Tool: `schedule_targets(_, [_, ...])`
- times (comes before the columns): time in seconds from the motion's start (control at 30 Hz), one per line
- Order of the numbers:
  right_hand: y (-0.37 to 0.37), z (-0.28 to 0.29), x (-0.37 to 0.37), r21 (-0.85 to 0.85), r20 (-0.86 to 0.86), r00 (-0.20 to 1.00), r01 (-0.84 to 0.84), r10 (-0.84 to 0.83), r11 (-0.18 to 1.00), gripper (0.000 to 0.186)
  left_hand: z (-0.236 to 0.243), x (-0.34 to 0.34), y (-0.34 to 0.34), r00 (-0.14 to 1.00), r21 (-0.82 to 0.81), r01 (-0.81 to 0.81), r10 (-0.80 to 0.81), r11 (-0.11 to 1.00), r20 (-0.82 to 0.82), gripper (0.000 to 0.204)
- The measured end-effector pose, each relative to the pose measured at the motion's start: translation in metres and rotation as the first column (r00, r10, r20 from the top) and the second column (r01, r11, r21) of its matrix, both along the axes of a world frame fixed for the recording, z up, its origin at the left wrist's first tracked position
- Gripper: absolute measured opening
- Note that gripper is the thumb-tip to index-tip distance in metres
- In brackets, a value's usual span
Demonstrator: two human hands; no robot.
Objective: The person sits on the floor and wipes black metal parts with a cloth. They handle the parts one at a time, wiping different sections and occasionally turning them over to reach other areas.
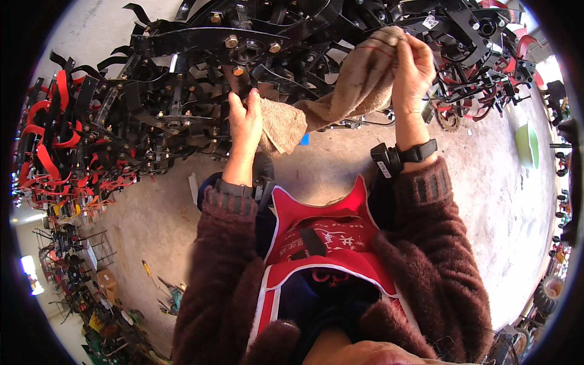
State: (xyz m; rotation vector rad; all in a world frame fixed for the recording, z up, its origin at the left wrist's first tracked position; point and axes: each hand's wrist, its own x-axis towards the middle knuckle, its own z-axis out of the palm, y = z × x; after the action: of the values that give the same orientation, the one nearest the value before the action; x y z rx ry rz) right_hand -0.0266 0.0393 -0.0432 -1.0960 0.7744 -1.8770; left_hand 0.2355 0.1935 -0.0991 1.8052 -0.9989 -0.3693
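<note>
A worn beige-brown cloth [362,79] with dark stains is stretched between my two hands. My left hand [245,125] is closed on its lower left end, thumb and a finger pointing up. Higher up and to the right, my right hand [415,76] pinches the other end between thumb and fingers. Between them the cloth sags and twists. Right behind it stands a dense stack of black curved tiller blades [182,42] bolted to hubs. A large bolted hub [246,53] lies just above my left hand. Whether the cloth touches the blades I cannot tell.
Red curved blades [45,155] crowd the far left. A toothed sprocket [449,120] and a pale green basin [527,146] are on the right. Lower left, a yellow-handled tool [147,268] lies on the concrete floor near a cardboard box [107,284]. Tyred wheels [549,291] stand lower right.
</note>
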Motion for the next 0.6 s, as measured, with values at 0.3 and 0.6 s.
schedule_targets(0.3, [0.012,0.006,0.025,-0.234,-0.665,0.731,-0.012,-0.152,0.972,0.024,-0.004,0.002,-0.002,0.999,0.0,-0.011,0.011,1.0,0.04,0.051])
schedule_targets(0.6, [0.014,-0.013,0.028,-0.452,-0.69,0.668,-0.095,-0.28,0.887,0.034,-0.006,0.004,-0.003,1.0,-0.023,0.01,-0.01,1.0,0.003,0.049])
